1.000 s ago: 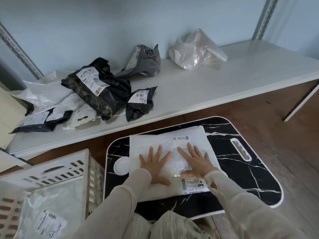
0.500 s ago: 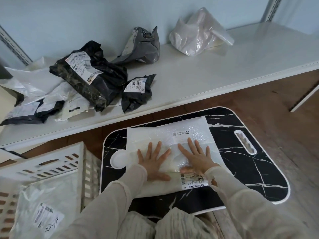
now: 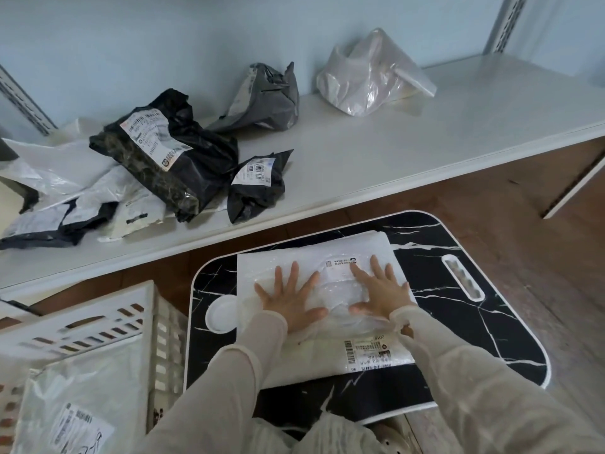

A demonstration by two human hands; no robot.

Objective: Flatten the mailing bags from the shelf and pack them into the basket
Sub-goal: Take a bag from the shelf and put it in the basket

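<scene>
Both palms flat: left hand (image 3: 292, 303) and right hand (image 3: 379, 294) press the white bag (image 3: 314, 257), gripping nothing; basket (image 3: 98, 326) waits at eight o'clock, nearer the left.

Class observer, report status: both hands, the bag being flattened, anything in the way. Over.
Left hand and right hand open, pressing flat on white mailing bag. Bag lies on marble lap table. Basket holds one bag. Nothing obstructing.
</scene>
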